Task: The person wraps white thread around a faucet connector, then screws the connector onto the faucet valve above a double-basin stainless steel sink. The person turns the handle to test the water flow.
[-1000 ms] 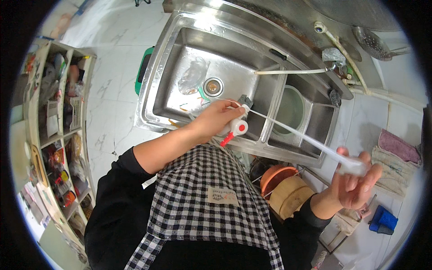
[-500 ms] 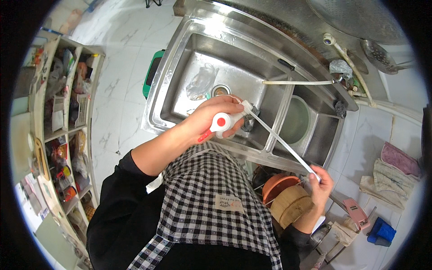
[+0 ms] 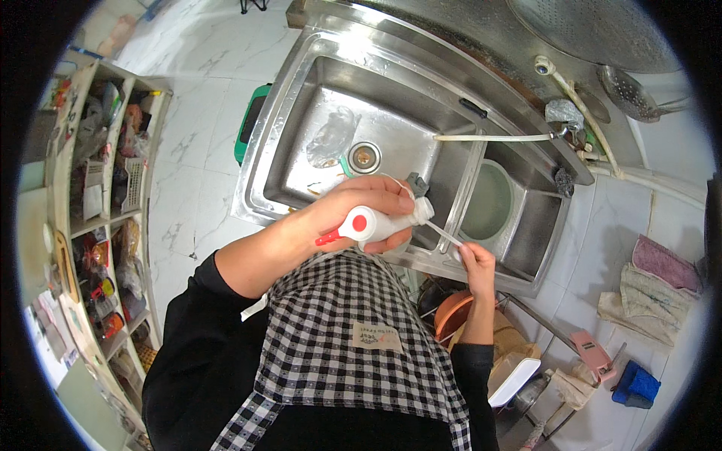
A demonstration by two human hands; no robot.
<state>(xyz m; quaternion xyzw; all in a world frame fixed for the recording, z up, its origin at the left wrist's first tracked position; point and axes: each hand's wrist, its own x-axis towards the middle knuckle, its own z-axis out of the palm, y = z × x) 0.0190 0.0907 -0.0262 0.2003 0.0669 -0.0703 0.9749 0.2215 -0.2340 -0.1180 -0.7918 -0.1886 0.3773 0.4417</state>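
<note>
My left hand point(image 3: 368, 214) is closed around a white plastic hand tool point(image 3: 387, 224) with a round red spot and a red lever, held over the near edge of the left sink basin. A thin white rod point(image 3: 445, 234) sticks out of the tool's white collar toward the right. My right hand point(image 3: 477, 267) pinches this rod close to its outer end. Just beyond the collar is a grey piece point(image 3: 417, 184), whose kind I cannot make out. A thin white cord loops above my left fingers.
The steel double sink point(image 3: 263, 161) has a drain point(image 3: 365, 158) and a crumpled clear plastic bag point(image 3: 331, 139) in its left basin. A round basin of cloudy water point(image 3: 487, 203) stands in the right one. A pale hose point(image 3: 496, 138) crosses the divider. Shelves point(image 3: 113, 218) line the left side.
My right hand has moved left and up toward my left hand. Much less of the white rod shows between the hands. The tool has turned slightly.
</note>
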